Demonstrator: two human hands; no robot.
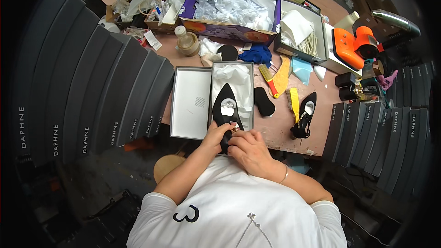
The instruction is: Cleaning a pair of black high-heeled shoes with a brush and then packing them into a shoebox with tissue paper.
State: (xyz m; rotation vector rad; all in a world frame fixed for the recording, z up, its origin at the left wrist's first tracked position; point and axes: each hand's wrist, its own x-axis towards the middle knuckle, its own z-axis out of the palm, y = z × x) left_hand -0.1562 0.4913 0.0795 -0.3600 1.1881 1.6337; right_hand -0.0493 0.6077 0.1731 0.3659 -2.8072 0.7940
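Fingers (223, 130) of left hand (216, 136) curled narrow around heel end of black pointed shoe (226, 110), gripping it, apparently to steady it. Fingers of right hand (248, 149) bent inward, tips pinched at same heel end just beside left fingertips, on a small part too tiny to make out. Shoe lying toe-away from fingers, over white tissue paper (239, 82) in open shoe box (248, 93), heel end overhanging near rim toward body; likely kept there so it rests on paper while being handled.

Just left of fingers: box lid (190, 103), upturned beside box. Right of fingers, well apart: second black pointed shoe (304, 115) on pink worktable (280, 131), yellow brush (294, 103) touching it, black insert pad (263, 101) between box and brush. Far beyond fingers: purple carton of crumpled white paper (234, 4), orange tool (351, 46) to far right. Stacks of dark shoe boxes (92, 87) on both sides.

Head view only: both forearms rising from lower edge, elbows out, wrists converging at table's near edge; left wrist straight, right wrist cocked inward, thin bracelet (285, 174) on it.
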